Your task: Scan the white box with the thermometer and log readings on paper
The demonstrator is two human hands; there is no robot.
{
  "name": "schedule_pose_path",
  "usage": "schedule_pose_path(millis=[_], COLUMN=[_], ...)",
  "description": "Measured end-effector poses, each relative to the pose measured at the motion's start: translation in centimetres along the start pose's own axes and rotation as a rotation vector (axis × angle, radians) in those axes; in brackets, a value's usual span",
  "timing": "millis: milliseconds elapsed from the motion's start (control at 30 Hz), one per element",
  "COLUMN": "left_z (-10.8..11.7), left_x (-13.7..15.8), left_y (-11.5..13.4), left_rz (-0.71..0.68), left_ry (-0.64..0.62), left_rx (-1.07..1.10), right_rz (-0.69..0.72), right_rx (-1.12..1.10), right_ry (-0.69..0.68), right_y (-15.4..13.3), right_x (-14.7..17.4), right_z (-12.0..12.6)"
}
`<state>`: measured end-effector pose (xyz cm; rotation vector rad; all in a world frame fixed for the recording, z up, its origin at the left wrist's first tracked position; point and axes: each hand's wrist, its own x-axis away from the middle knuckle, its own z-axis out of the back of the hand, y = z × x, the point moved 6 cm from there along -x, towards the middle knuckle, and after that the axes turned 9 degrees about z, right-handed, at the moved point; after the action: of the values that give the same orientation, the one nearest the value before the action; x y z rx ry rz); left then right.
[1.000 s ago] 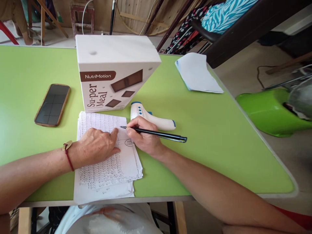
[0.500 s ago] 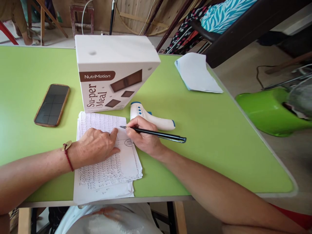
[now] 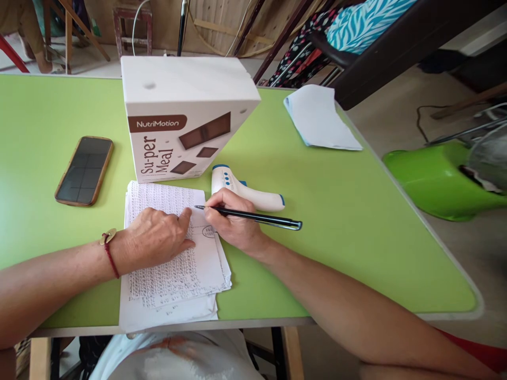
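Note:
My right hand grips a black pen. The pen's tip is over the upper right part of a stack of papers, close to my left fingertip. Lying on the written sheet is my left hand, its index finger and thumb stretched out and apart, with nothing held. Dense handwritten rows fill much of the top sheet, and a small circled mark is at its right edge. A white and blue infrared thermometer lies just behind my right hand.
Behind the papers stands a white NutriMotion box. A phone is on the left of the green table. Folded papers lie at the back right. Beyond the right edge is a green bin.

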<state>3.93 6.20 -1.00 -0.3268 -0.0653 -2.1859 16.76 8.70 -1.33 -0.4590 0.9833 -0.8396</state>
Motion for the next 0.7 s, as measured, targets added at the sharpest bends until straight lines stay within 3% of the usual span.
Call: schedule_pose_path(millis=[200,300,400,500,600,667,700], left_z=[0.2,0.1,0.0,1.8,5.3,6.7,6.9], left_x=[0.0,0.2,0.2,0.5,2.2,3.5,3.8], left_y=[0.0,0.0,-0.1,-0.8,-3.2,-5.8,-6.9], left_rz=[-0.014,-0.016,-0.030,-0.121,-0.208,-0.102,0.004], left_ry=[0.014,0.026,0.088,0.391,0.915,1.232,1.313], left_rx=[-0.010,-0.009,-0.003,0.148,0.551,0.748,0.797], right_rz=[0.119,0.288,0.473,0.582,0.711,0.783,0.800], right_rx=[0.100,0.208,0.283,0.338,0.385,0.394,0.394], right_ry=[0.059,0.109,0.075,-0.050,-0.226,-0.332,-0.382], right_y=[-0.9,-2.0,-3.2,-4.3,-5.7,-6.4,-6.6], right_x=[0.2,0.2,0.1,0.0,0.6,1.3,1.7], right_z=[0.7,1.5,1.9,1.7,0.5,-0.7,-1.3])
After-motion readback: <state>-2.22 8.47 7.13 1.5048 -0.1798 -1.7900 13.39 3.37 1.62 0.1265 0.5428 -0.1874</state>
